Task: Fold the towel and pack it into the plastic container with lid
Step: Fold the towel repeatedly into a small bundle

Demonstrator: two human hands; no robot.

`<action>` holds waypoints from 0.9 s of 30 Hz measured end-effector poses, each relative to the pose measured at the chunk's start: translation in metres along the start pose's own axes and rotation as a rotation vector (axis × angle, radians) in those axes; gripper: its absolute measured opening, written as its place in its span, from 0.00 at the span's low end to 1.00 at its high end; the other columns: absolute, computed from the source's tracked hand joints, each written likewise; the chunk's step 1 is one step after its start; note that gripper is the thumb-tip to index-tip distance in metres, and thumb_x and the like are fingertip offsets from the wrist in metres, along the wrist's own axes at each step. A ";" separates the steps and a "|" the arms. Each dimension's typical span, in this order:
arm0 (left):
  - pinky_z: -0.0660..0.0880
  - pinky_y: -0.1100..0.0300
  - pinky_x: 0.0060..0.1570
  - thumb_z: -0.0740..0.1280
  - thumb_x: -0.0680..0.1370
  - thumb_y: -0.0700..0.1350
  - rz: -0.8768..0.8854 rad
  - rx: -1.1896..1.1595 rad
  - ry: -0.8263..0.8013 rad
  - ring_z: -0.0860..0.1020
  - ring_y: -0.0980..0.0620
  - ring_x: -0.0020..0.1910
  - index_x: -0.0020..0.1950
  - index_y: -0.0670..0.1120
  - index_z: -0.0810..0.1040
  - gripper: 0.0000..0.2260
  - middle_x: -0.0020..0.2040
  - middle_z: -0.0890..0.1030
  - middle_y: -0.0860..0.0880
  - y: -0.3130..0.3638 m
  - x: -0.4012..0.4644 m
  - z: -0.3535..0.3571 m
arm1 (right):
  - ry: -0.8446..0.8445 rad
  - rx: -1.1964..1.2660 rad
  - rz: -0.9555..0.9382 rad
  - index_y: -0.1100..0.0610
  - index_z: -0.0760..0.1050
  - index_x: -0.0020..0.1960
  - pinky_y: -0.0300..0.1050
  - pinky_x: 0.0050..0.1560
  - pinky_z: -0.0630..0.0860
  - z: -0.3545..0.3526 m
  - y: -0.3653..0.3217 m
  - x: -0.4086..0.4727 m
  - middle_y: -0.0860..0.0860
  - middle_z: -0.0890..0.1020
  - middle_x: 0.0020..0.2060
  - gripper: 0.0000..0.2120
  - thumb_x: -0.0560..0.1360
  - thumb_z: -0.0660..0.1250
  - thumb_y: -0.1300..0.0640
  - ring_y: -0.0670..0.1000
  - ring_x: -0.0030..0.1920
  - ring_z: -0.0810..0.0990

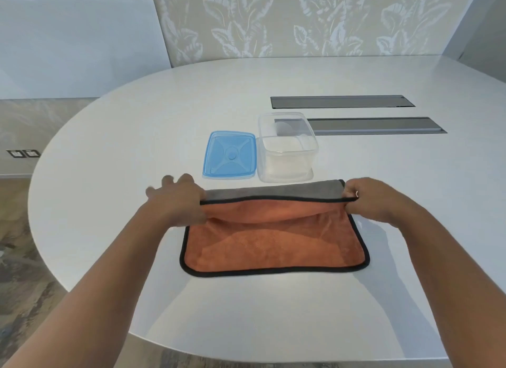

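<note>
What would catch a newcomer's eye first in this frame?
Probably the orange towel with black trim, near the front edge of the white table, its far edge lifted so the grey underside shows. The left hand and right hand pinch that edge at its two corners. Just behind, a blue lid lies flat beside an open clear container, which looks empty.

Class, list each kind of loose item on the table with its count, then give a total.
Towel: 1
Clear container: 1
Blue lid: 1
Total: 3
</note>
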State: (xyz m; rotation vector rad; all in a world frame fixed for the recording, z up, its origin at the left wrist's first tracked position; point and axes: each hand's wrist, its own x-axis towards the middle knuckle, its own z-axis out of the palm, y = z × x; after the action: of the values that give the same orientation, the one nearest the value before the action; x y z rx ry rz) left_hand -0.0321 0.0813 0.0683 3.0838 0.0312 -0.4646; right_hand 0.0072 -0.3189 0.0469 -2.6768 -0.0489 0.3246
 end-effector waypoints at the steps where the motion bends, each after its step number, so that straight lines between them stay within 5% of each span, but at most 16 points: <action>1: 0.63 0.39 0.66 0.68 0.70 0.55 0.013 0.145 -0.015 0.65 0.42 0.66 0.45 0.56 0.76 0.07 0.58 0.70 0.53 0.004 -0.001 0.004 | -0.048 -0.120 0.013 0.52 0.70 0.41 0.52 0.46 0.71 0.003 -0.001 -0.003 0.52 0.80 0.43 0.08 0.69 0.70 0.57 0.55 0.44 0.76; 3: 0.62 0.42 0.64 0.68 0.70 0.60 0.091 0.295 -0.027 0.66 0.44 0.61 0.44 0.57 0.74 0.10 0.53 0.70 0.53 0.013 0.001 0.016 | -0.101 -0.276 0.008 0.48 0.70 0.44 0.52 0.49 0.67 0.013 -0.004 -0.008 0.47 0.79 0.44 0.08 0.69 0.70 0.53 0.52 0.47 0.75; 8: 0.65 0.54 0.46 0.69 0.72 0.52 0.268 0.121 0.089 0.70 0.49 0.50 0.48 0.54 0.65 0.13 0.46 0.69 0.54 0.037 0.003 0.051 | -0.114 -0.278 -0.123 0.40 0.71 0.57 0.52 0.54 0.60 0.043 -0.015 -0.015 0.38 0.75 0.50 0.20 0.68 0.71 0.50 0.49 0.53 0.75; 12: 0.63 0.56 0.33 0.69 0.74 0.51 0.285 -0.016 0.140 0.72 0.54 0.38 0.39 0.53 0.66 0.12 0.39 0.73 0.56 0.044 0.002 0.059 | -0.082 -0.164 -0.207 0.46 0.73 0.46 0.50 0.47 0.75 0.052 -0.017 -0.017 0.42 0.77 0.42 0.10 0.69 0.68 0.58 0.50 0.45 0.78; 16: 0.62 0.57 0.32 0.67 0.70 0.44 0.316 -0.173 0.139 0.71 0.56 0.36 0.36 0.52 0.66 0.10 0.37 0.74 0.54 0.037 0.002 0.050 | -0.052 -0.100 -0.234 0.49 0.69 0.39 0.46 0.35 0.69 0.043 -0.014 -0.021 0.45 0.75 0.34 0.10 0.65 0.68 0.60 0.48 0.35 0.72; 22: 0.70 0.57 0.33 0.68 0.68 0.43 0.341 -0.051 -0.141 0.75 0.52 0.36 0.40 0.50 0.72 0.05 0.39 0.77 0.52 0.040 -0.003 0.053 | -0.270 -0.256 -0.178 0.50 0.67 0.40 0.46 0.36 0.68 0.049 -0.018 -0.027 0.49 0.75 0.38 0.11 0.66 0.63 0.65 0.51 0.36 0.70; 27: 0.65 0.60 0.28 0.67 0.68 0.40 0.345 -0.077 -0.151 0.73 0.54 0.31 0.36 0.49 0.70 0.06 0.35 0.76 0.52 0.036 0.000 0.038 | -0.188 -0.228 -0.189 0.49 0.67 0.39 0.45 0.32 0.65 0.038 -0.022 -0.033 0.47 0.73 0.36 0.13 0.64 0.59 0.67 0.50 0.33 0.69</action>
State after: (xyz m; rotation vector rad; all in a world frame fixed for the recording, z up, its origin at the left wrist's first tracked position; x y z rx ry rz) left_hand -0.0426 0.0444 0.0323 2.8814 -0.4648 -0.6537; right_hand -0.0332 -0.2859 0.0303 -2.8267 -0.4166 0.5366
